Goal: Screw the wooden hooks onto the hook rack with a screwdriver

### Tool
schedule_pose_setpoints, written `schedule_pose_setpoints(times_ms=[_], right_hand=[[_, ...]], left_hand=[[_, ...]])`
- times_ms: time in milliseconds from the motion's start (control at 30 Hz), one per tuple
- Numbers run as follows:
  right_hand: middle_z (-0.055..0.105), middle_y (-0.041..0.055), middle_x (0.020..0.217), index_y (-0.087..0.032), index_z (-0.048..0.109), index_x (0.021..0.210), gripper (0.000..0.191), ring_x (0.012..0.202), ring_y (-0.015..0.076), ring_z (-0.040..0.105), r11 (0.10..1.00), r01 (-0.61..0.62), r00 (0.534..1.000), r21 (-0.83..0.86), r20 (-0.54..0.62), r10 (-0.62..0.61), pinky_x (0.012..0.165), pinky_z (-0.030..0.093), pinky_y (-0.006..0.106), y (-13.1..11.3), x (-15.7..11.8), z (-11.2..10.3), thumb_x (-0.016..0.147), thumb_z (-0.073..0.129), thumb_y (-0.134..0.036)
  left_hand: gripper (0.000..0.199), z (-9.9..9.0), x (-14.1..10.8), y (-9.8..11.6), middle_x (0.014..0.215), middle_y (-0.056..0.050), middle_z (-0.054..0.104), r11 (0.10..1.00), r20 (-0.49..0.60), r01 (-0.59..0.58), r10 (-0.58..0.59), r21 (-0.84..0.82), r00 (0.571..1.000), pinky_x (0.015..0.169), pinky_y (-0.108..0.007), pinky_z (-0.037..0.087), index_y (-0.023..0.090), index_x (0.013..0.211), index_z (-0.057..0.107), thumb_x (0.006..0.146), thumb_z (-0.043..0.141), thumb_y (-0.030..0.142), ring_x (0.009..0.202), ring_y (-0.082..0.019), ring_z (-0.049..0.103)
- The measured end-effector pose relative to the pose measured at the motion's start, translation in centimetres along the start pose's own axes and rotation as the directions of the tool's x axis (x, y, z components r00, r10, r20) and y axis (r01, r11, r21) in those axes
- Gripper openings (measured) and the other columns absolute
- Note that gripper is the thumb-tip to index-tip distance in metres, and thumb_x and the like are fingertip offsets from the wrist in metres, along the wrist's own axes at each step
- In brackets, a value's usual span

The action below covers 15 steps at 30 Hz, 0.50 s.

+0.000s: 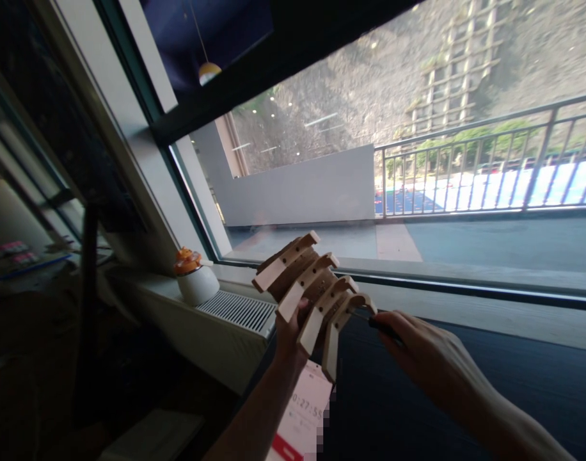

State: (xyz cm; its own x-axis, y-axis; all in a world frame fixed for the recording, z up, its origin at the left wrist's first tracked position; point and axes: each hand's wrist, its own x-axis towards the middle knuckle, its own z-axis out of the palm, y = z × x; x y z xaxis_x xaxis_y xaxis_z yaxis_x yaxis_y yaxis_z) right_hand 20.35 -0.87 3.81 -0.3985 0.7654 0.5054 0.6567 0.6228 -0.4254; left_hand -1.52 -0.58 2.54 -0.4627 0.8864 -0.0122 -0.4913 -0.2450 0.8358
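Note:
My left hand (289, 333) is closed around a pale wooden assembly (316, 285) from below and holds it tilted above the dark tabletop. Several light wooden strips with curved ends and dark round holes cross its browner core. My right hand (415, 346) grips a black-handled tool (386, 330) with a thin shaft. The shaft's tip meets the nearest curved strip at the assembly's right end; the exact tip shape is too small to make out. Part of my left hand's fingers is hidden behind the wood.
Below my left forearm lies a phone (302, 410) showing a running-time display, on the dark tabletop (418, 410). A white container with an orange figure on top (197, 278) stands on the sill beside a vent grille (240, 312). A large window (297, 192) rises behind.

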Motion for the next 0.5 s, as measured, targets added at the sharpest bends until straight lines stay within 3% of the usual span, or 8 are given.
schedule_pose_setpoints(times_ms=[100, 167, 267, 333, 400, 500], right_hand=[[0.076, 0.0058, 0.09, -0.025, 0.065, 0.096, 0.024, 0.071, 0.0231, 0.07, 0.999, 0.025, 1.0, -0.034, -0.003, -0.025, 0.059, 0.043, 0.031, -0.2, 0.0, 0.1, 0.091, 0.042, -0.032], [0.074, 0.0044, 0.081, -0.025, 0.064, 0.095, 0.026, 0.065, 0.0226, 0.068, 0.996, -0.083, 0.996, 0.022, 0.021, 0.083, 0.057, 0.041, 0.031, 0.0, 0.1, 0.4, 0.091, 0.043, -0.039], [0.068, 0.0029, 0.066, -0.023, 0.065, 0.089, 0.036, 0.058, 0.021, 0.061, 0.933, -0.301, 0.953, 0.197, 0.105, 0.286, 0.054, 0.04, 0.03, 0.6, 0.4, 1.0, 0.09, 0.043, -0.051], [0.064, 0.0031, 0.06, -0.02, 0.066, 0.084, 0.044, 0.053, 0.0198, 0.058, 0.887, -0.374, 0.926, 0.271, 0.157, 0.342, 0.049, 0.04, 0.03, 1.0, 0.7, 1.3, 0.089, 0.038, -0.054], [0.064, 0.0035, 0.059, -0.019, 0.067, 0.084, 0.046, 0.051, 0.0189, 0.056, 0.878, -0.384, 0.922, 0.286, 0.17, 0.348, 0.047, 0.039, 0.029, 1.2, 0.8, 1.5, 0.088, 0.037, -0.054], [0.069, 0.0026, 0.068, -0.02, 0.065, 0.1, 0.038, 0.052, 0.0185, 0.058, 0.892, -0.374, 0.926, 0.254, 0.148, 0.347, 0.049, 0.04, 0.029, 0.9, 0.7, 0.8, 0.084, 0.049, -0.051]], left_hand=[[0.026, -0.5, 0.1, -0.2, 0.067, -0.004, 0.066, 1.0, 0.027, 0.0, -0.001, 0.014, 1.0, 0.059, -0.034, 0.051, 0.017, 0.078, 0.066, 0.063, 0.081, 0.033, 0.065, -0.024, 0.064], [0.029, -0.8, -0.1, -0.2, 0.069, -0.005, 0.067, 0.999, 0.074, -0.012, 0.009, 0.042, 0.997, 0.06, -0.034, 0.052, 0.017, 0.08, 0.067, 0.063, 0.083, 0.035, 0.067, -0.024, 0.064], [0.035, -1.0, -0.4, -0.2, 0.075, -0.006, 0.069, 0.997, 0.093, -0.044, 0.038, 0.066, 0.995, 0.061, -0.033, 0.052, 0.018, 0.087, 0.069, 0.062, 0.085, 0.037, 0.07, -0.024, 0.065], [0.038, -0.9, -0.4, -0.1, 0.078, -0.006, 0.07, 0.999, 0.082, -0.032, 0.028, 0.044, 0.996, 0.062, -0.033, 0.053, 0.018, 0.09, 0.069, 0.06, 0.086, 0.036, 0.072, -0.025, 0.066], [0.04, -0.8, -0.2, -0.1, 0.078, -0.007, 0.07, 1.0, 0.077, 0.014, -0.015, 0.016, 0.997, 0.064, -0.034, 0.053, 0.017, 0.091, 0.068, 0.059, 0.085, 0.034, 0.072, -0.026, 0.066], [0.035, -0.7, 0.2, -0.1, 0.073, -0.005, 0.067, 0.998, 0.044, 0.063, -0.063, 0.002, 0.997, 0.063, -0.033, 0.051, 0.015, 0.087, 0.065, 0.06, 0.081, 0.031, 0.068, -0.023, 0.065]])
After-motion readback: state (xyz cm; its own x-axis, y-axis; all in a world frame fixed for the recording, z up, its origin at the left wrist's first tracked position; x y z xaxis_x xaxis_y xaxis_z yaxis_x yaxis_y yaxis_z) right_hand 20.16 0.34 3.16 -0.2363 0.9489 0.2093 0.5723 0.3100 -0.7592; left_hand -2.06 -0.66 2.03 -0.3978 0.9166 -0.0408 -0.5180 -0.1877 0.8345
